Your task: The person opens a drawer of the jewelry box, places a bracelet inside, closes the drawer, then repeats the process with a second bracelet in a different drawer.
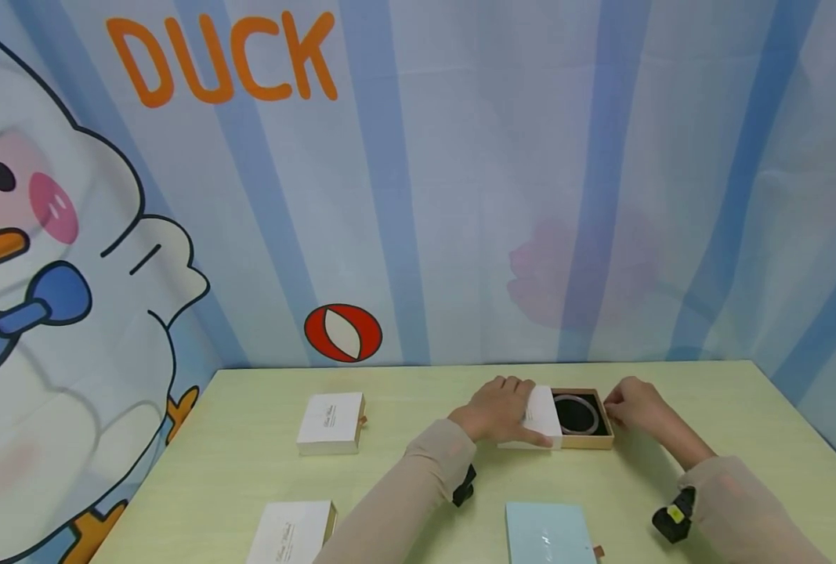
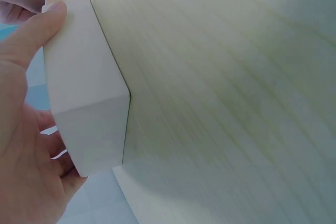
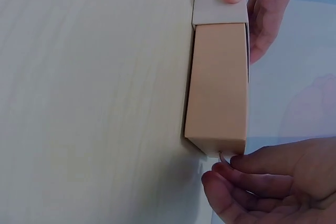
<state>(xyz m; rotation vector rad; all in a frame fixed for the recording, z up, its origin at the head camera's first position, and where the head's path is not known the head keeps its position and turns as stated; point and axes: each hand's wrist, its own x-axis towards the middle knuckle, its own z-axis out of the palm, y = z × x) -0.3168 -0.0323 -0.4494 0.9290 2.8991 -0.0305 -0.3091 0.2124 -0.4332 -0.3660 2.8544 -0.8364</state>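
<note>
My left hand (image 1: pixel 494 411) grips a white box sleeve (image 1: pixel 546 417), its thumb on the near side and fingers over the far side. A tan drawer (image 1: pixel 587 442) is partly out of the sleeve's right end. Black lining fills the drawer, and a thin, pale bangle-like ring (image 1: pixel 597 417) lies in it. At the drawer's right end, thumb and fingers of my right hand (image 1: pixel 639 407) pinch a small ribbon tab (image 3: pixel 222 157). The right wrist view shows the drawer's tan side wall (image 3: pixel 218 82) between both hands.
Another white box (image 1: pixel 331 423) with a ribbon tab lies at the back left of the pale wooden table (image 1: pixel 418 470). A second white box (image 1: pixel 292 533) is at the front left, partly behind my left sleeve. Front centre holds a light blue box (image 1: pixel 548 536). A printed curtain (image 1: pixel 446 196) hangs behind.
</note>
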